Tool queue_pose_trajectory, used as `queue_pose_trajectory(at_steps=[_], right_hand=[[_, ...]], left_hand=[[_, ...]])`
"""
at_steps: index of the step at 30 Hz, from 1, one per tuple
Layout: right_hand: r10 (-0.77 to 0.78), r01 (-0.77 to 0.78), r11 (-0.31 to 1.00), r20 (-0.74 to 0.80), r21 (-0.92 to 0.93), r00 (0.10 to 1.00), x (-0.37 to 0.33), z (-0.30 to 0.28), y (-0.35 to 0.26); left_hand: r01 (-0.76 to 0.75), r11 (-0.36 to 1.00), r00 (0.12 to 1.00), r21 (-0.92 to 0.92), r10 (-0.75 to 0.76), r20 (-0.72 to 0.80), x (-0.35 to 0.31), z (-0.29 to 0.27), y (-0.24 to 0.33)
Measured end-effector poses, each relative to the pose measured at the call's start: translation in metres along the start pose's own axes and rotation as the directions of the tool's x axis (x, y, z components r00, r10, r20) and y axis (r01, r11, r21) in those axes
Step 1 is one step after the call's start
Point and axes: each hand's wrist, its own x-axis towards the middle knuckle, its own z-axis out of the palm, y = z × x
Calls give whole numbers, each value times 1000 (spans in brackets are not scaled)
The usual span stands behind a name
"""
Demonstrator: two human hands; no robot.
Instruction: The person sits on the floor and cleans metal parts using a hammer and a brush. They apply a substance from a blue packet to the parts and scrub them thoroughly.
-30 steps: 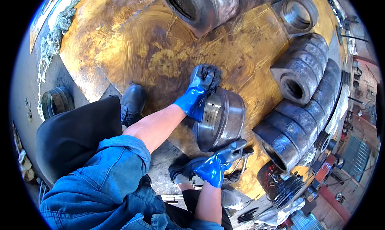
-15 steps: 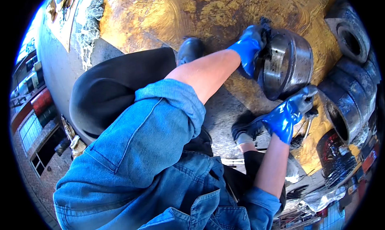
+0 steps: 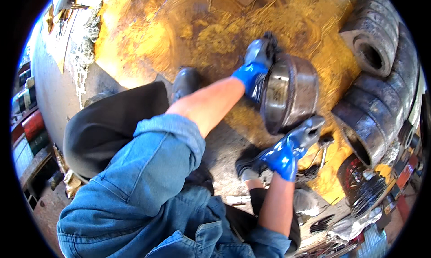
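A hollow steel ring (image 3: pixel 301 89) with a dark, greasy sheen stands on its side on the yellow-stained floor sheet. At its upper left rim is my left hand (image 3: pixel 257 55) in a blue rubber glove with dark grease on it. Its fingers close round a black, ragged, greasy clump (image 3: pixel 270 43), whose kind I cannot make out. Below the ring, my right hand (image 3: pixel 307 131), gloved in blue too, presses against the lower edge with its fingers curled. Part of the ring's open face is hidden behind my left glove.
More dark steel rings (image 3: pixel 363 118) lie in a row on the right, beside a thick hollow cylinder (image 3: pixel 372 51). A tool with a thin handle (image 3: pixel 324 154) lies right of my right wrist. My boot (image 3: pixel 186 82) rests on the floor left of the ring.
The whole view has shifted, so the ring and both hands sit further left and lower. My left hand has moved a little toward the far part of the rim; my right hand stays at the lower edge.
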Motion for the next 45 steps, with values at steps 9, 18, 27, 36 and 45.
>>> queue_pose_trajectory(at_steps=[9, 18, 27, 36, 45], right_hand=[[137, -138, 990, 19, 13, 990, 1, -1, -13], [239, -245, 969, 122, 35, 963, -4, 0, -25], [297, -292, 954, 82, -66, 951, 0, -6, -25], [240, -236, 971, 146, -47, 960, -1, -6, -24], [205, -206, 979, 136, -7, 969, -2, -3, -28]], left_hand=[[204, 976, 939, 78, -218, 264, -89, -6, 2], [116, 973, 992, 199, -124, 32, -72, 16, -30], [73, 989, 902, 129, -121, 414, -101, -37, 4], [-60, 951, 988, 303, 14, 153, -118, -11, -2], [668, 743, 697, -45, -604, 386, -181, -22, 12]])
